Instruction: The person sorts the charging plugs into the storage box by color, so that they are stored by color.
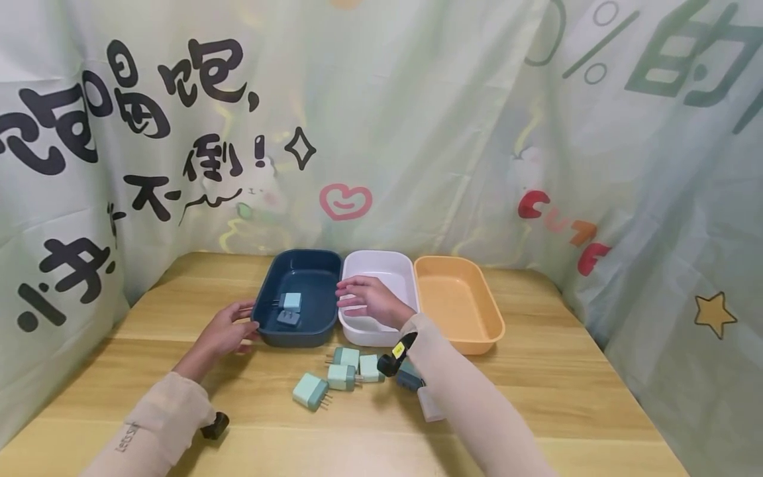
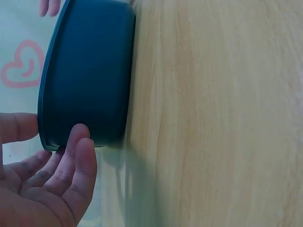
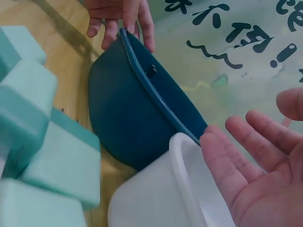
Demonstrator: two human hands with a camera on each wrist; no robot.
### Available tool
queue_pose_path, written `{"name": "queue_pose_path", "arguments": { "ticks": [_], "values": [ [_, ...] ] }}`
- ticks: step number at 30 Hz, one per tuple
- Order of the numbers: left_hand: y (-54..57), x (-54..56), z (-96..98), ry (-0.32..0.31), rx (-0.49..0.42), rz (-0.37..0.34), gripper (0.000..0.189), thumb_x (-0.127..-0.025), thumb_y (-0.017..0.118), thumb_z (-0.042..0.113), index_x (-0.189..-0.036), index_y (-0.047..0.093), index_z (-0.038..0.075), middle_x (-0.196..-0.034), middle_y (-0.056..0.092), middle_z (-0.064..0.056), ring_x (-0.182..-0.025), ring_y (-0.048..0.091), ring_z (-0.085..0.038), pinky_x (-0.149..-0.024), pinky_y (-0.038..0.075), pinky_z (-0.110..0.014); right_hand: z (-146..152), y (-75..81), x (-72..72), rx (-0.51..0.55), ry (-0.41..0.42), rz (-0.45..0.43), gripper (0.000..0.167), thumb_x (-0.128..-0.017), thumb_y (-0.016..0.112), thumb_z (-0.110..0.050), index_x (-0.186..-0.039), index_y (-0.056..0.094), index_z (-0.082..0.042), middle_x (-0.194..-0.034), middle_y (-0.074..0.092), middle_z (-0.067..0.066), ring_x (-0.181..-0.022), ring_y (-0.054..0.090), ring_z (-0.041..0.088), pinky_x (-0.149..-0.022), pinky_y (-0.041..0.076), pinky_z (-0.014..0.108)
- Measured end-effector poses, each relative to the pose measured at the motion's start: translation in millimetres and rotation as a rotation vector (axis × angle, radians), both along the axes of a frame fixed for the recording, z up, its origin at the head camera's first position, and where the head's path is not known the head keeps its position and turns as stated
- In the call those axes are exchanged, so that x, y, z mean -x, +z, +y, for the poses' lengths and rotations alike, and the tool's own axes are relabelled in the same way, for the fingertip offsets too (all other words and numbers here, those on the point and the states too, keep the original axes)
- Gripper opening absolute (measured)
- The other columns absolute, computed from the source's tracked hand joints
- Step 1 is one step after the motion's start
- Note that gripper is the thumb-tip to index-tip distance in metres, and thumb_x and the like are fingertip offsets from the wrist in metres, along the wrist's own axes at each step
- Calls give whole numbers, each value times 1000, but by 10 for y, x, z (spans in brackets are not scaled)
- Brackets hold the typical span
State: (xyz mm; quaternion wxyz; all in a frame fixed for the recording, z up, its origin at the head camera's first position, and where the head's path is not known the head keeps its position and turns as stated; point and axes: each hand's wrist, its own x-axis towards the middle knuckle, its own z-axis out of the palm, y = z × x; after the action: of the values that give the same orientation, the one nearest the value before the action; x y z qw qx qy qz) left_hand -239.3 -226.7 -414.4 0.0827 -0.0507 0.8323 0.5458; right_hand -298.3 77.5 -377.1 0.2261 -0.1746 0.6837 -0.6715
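Observation:
My left hand (image 1: pixel 225 329) is at the left end of a dark blue tray (image 1: pixel 298 338). In the left wrist view, its thumb touches the rim and its other fingers spread about the tray's end wall (image 2: pixel 90 71). My right hand (image 1: pixel 372 301) is over the white tray (image 1: pixel 381 257), fingers loosely extended and nothing in them, their tips near the rim between the two trays. Inside the blue tray lie a pale green plug charger (image 1: pixel 292 302) and a darker, blue-grey plug charger (image 1: pixel 289 318).
Several pale green plug chargers (image 1: pixel 310 391) lie on the wooden table (image 1: pixel 250 424) in front of the trays. Beside them, partly behind my right sleeve, are a dark charger (image 1: pixel 408 377) and a whitish one (image 1: pixel 430 405). An orange tray (image 1: pixel 459 298) stands right of the white one; a printed curtain (image 1: pixel 405 132) hangs behind.

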Motion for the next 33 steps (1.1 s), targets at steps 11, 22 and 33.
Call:
{"name": "queue_pose_path", "arguments": {
  "ticks": [11, 22, 33],
  "values": [
    [1, -30, -7, -14, -29, 14, 55, -97, 49, 4, -148, 28, 0, -143, 36, -30, -94, 64, -28, -72, 54, -39, 278, 41, -177, -30, 39, 68, 39, -103, 40, -11, -132, 44, 13, -128, 54, 29, -114, 58, 40, -94, 47, 48],
    [23, -26, -2, -32, -41, 21, 55, -97, 49, 5, -148, 28, -1, -143, 36, -30, -94, 63, -29, -72, 54, -40, 581, 84, -404, -65, 72, 148, 39, -102, 43, -12, -131, 45, 14, -128, 52, 31, -114, 57, 43, -93, 48, 45],
    [35, -37, -10, -35, -30, 14, 56, -98, 49, 5, -149, 27, 0, -144, 35, -31, -95, 63, -28, -74, 54, -40, 855, 12, -564, -86, 70, 196, 37, -102, 45, -10, -128, 45, 16, -126, 53, 32, -111, 59, 41, -92, 49, 45]
  ]
}}
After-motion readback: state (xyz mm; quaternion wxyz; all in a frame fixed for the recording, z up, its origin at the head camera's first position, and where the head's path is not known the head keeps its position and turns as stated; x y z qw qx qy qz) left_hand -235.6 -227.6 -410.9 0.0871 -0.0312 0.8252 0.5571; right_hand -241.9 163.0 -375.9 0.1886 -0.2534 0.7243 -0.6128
